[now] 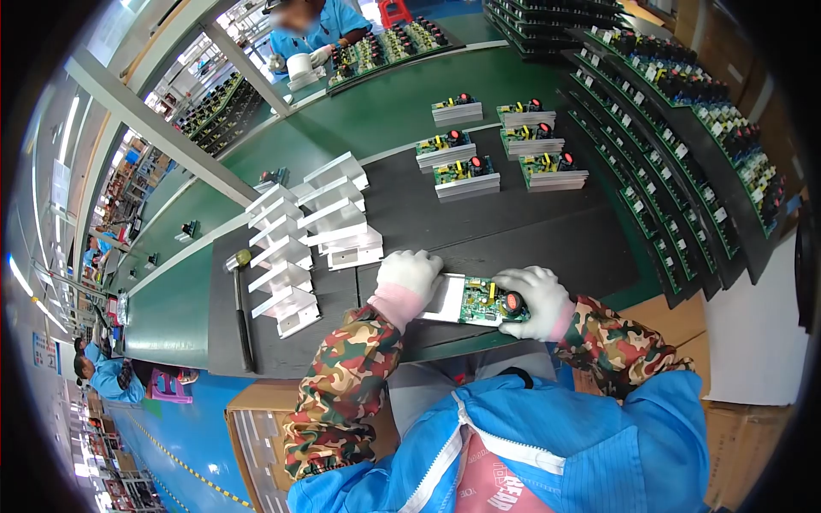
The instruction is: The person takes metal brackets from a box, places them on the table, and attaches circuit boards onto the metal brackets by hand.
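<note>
At the front edge of the black mat, a metal bracket (444, 298) lies with a green circuit board (481, 301) at its right part. My left hand (410, 280), in a white glove, is closed on the bracket's left end. The gloved right hand (535, 301) wraps round the right end of the board, beside a round black and red part. Two rows of bare metal brackets (285, 263) stand on the left of the mat. Further back, several boards mounted on brackets (466, 177) stand in two columns.
A hammer (242, 299) lies at the mat's left edge. Stacked black trays of circuit boards (684, 171) rise at the right. Across the green bench (376, 115), a gloved person works beside another board tray. A cardboard box (263, 419) is below the bench, at the left.
</note>
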Demonstrator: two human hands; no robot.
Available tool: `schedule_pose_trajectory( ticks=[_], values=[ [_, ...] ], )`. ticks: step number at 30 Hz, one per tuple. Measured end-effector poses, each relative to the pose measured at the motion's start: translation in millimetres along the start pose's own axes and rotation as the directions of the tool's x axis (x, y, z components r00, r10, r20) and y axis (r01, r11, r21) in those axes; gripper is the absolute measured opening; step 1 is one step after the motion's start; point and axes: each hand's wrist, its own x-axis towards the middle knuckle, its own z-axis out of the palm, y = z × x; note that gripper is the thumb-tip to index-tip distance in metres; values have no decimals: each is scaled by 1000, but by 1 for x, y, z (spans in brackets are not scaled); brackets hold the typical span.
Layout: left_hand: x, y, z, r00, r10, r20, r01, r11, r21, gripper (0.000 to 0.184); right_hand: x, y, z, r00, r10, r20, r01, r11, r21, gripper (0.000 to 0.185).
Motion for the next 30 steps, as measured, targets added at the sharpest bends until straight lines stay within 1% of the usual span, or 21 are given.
schedule_pose_trajectory(
  ticks=[6, 10, 13, 14, 15, 18, 19, 20, 22, 23, 24, 26, 27, 28, 30],
  values=[
    [-1, 0, 2, 1000, 11, -10, -11, 1000, -3, 20, 1, 4, 1, 1000, -13, 23, 12, 999, 38, 74],
    [0, 1, 3, 1000, 19, 0, -19, 1000, 15, 20, 4, 5, -2, 998, -35, 59, 33, 999, 31, 75],
    [1, 3, 5, 999, 44, 0, -44, 998, 50, 20, 3, -3, 7, 1000, -4, 30, 4, 1000, 1, 77],
    [1, 4, 5, 998, 63, -1, -63, 996, 65, 20, 3, 4, 21, 999, -47, -1, 47, 999, 9, 79],
    [2, 4, 5, 997, 82, -2, -81, 993, 80, 20, 8, 5, 25, 998, -56, 12, 56, 998, 5, 80],
    [3, -2, 7, 998, 54, 10, -55, 995, 79, 19, 25, 15, 26, 990, -126, 59, 124, 992, 38, 81],
    [2, -4, 6, 998, 60, 11, -60, 997, 43, 19, 28, 17, 24, 985, -155, 74, 151, 987, 57, 81],
    [-1, -6, 6, 998, 53, -46, -57, 995, -84, 19, 28, 17, 22, 983, -168, 75, 166, 986, 28, 81],
    [-12, -16, 3, 987, 25, -159, -77, 941, -329, 21, 28, 14, 13, 979, -191, 74, 194, 980, -35, 80],
    [-21, -21, -3, 988, -36, -153, -47, 861, -506, 27, 27, 13, 8, 973, -220, 67, 224, 973, -55, 78],
    [-30, -24, -16, 990, -24, -140, -68, 782, -620, 38, 27, 16, 9, 971, -234, 59, 235, 972, -20, 76],
    [-51, -42, 12, 981, -54, -188, -90, 726, -681, 58, 28, 21, 12, 965, -259, 48, 256, 965, 54, 72],
    [-56, -43, 35, 986, -115, -118, -53, 454, -889, 66, 28, 18, 10, 969, -246, 36, 244, 968, 56, 68],
    [-60, -46, 61, 988, -150, -34, -15, 129, -992, 74, 28, 20, 12, 969, -247, 28, 244, 967, 80, 68],
    [-67, -37, 66, 981, -191, 30, -10, -209, -978, 83, 29, 25, 17, 969, -248, 7, 245, 961, 126, 67]
  ],
)
